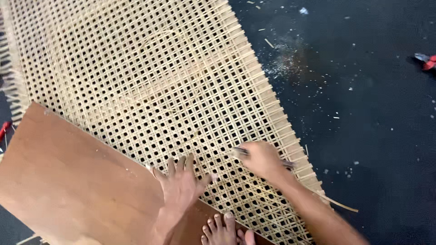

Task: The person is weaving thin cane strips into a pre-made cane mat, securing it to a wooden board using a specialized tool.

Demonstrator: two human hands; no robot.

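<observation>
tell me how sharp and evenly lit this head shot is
Head view: soft, even light with no glare on the cane webbing; both hands, left and right, look slightly motion-smeared; the dark floor stays dim, and the thin tool is too blurred to identify.

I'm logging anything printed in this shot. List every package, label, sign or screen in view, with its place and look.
None in view: no package, label, sign or screen.
Only a woven cane sheet, a brown board, the left hand flat on the weave, the right hand gripping a thin tool, and red-handled pliers on the dark floor.
</observation>
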